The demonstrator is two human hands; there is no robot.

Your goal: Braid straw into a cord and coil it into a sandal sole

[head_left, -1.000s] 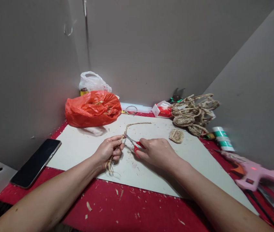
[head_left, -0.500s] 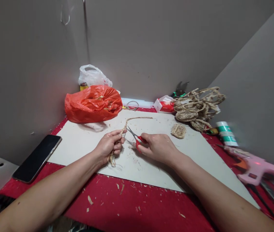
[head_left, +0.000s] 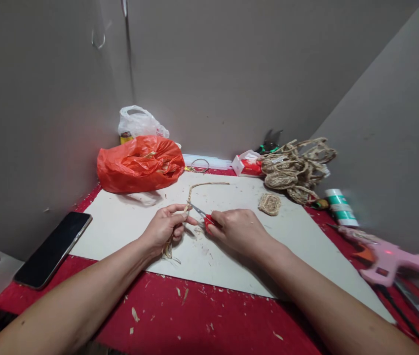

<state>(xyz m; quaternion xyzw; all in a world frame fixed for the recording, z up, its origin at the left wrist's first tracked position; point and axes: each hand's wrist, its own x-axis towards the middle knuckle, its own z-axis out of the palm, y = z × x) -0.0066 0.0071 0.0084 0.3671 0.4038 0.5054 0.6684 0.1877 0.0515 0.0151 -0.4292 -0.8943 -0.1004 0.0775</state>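
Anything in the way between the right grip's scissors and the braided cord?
Nothing visible: the red-handled scissors in the right grip have their tips at the braided cord. The left grip holds the cord close beside them, not between.

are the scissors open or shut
The scissors look shut or nearly so: blades together in one narrow strip, red handles close together in the right hand.

The red-covered table (head_left: 179, 315) is carrying a pale board (head_left: 305, 231); small scraps (head_left: 134, 314) are lying along the near side, a phone (head_left: 54, 249) is resting at left, a pink glue gun (head_left: 387, 259) at right.
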